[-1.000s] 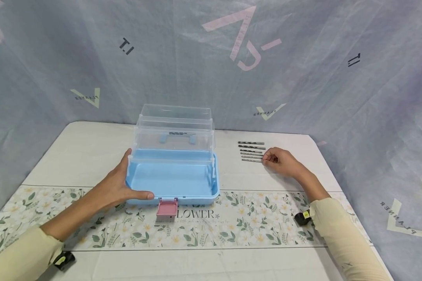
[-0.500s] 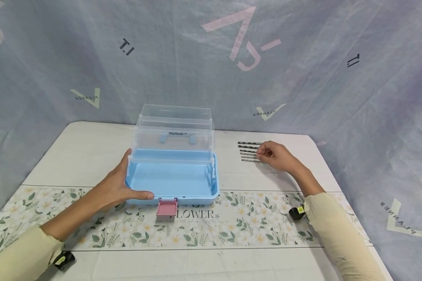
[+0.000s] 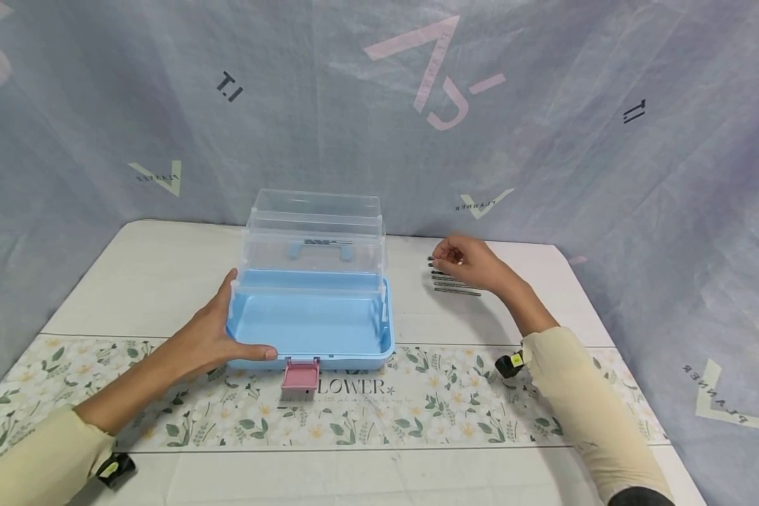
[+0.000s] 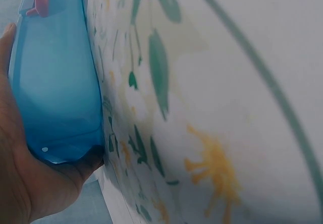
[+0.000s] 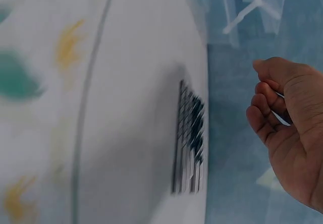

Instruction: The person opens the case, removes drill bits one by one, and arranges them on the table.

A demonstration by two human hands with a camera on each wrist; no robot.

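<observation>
A blue plastic toolbox (image 3: 310,362) with a pink latch (image 3: 301,377) stands open, its clear trays and lid (image 3: 316,204) raised at the back. At its left end my left hand (image 3: 211,337) grips it, thumb on the front rim and fingers along the side; the left wrist view shows this hand (image 4: 40,178) round the box end. To the right of the toolbox lie several drill bits (image 3: 457,292) side by side, partly hidden in the head view. Just above them is my right hand (image 3: 477,266), fingers loosely curled. Nothing shows between the fingers in the right wrist view.
Dark thin bits (image 3: 327,242) show through the clear plastic by the blue handle. A floral cloth strip (image 3: 481,393) crosses the white table (image 3: 354,474). Grey-blue fabric (image 3: 544,140) hangs behind and at the sides.
My right hand has moved left and away from me, from the nearest drill bits' right ends to over the far bits' left part. My left hand stays on the toolbox.
</observation>
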